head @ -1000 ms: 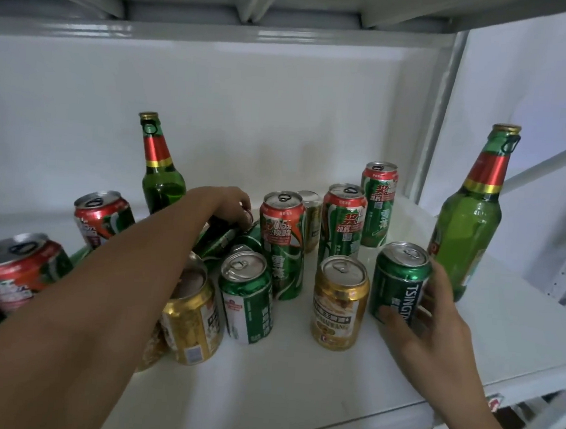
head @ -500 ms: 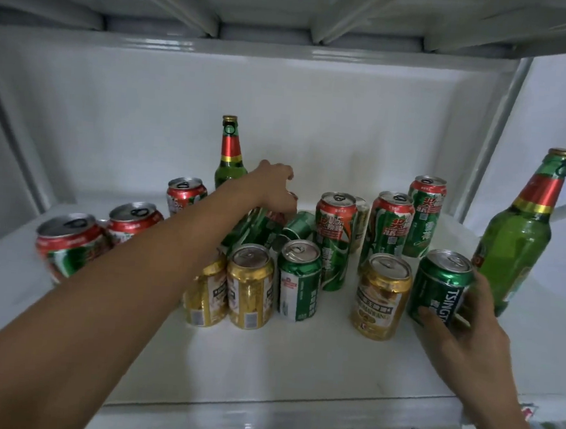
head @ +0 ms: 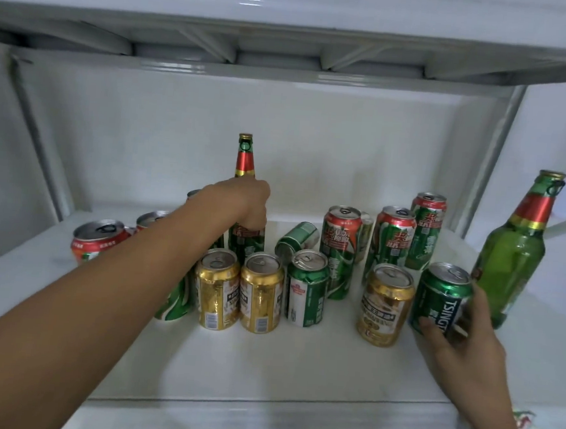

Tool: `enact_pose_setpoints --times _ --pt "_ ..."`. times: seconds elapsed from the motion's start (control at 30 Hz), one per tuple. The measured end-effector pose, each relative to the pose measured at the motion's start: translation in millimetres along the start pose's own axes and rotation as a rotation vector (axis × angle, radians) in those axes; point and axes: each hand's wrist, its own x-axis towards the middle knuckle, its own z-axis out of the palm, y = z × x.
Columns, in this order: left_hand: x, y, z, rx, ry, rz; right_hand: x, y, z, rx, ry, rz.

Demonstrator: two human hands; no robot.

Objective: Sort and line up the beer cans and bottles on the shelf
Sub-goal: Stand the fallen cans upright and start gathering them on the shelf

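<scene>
On the white shelf (head: 264, 363), my left hand (head: 246, 205) is closed over the top of a tall green-and-red can (head: 246, 243), which stands upright in front of a green bottle (head: 244, 156) with a red neck. My right hand (head: 461, 330) grips a green Tsingtao can (head: 440, 297) at the front right. A second green bottle (head: 513, 254) stands just right of it. Two gold cans (head: 218, 287) stand side by side at the front, then a green-and-white can (head: 306, 291) and a third gold can (head: 385, 308).
Three tall red-and-green cans (head: 392, 242) stand at the back right, with a green can (head: 298, 240) lying on its side beside them. Short red cans (head: 99, 240) sit at the left. The upper shelf (head: 286, 47) hangs close overhead. Grey posts (head: 489, 161) frame the sides.
My left hand has lifted the tall can from a tilt among the cluster to upright, further back. My right hand stayed on the Tsingtao can. The view has pulled back and shifted left.
</scene>
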Motion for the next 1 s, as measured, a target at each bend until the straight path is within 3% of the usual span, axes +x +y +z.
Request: enact_pose_setpoints --times 0.17,0.27,0.37,0.53,0.67,1.0 --pt "-0.3 -1.3 -4.1 0.043 -0.016 0.027 -0.2 1.0 0.6 -0.002 0.008 0.003" --pt "-1.4 15.0 -9.7 -0.161 0.137 0.25 1.6 2.1 0.2 -0.005 0.01 0.002" --pt "-6.5 49.6 -10.1 -0.382 0.114 0.449 1.8 4.4 0.0 0.0 0.003 -0.002" --pt "10.4 78.7 10.9 -0.526 0.013 0.433 2.3 4.9 -1.2 0.01 -0.005 -0.011" --pt "19.8 86.2 25.2 -0.643 0.099 0.412 3.4 4.7 -1.4 0.024 0.0 -0.018" --pt "22.9 110.9 21.5 -0.728 0.075 0.483 5.0 8.4 -0.9 -0.01 0.011 -0.02"
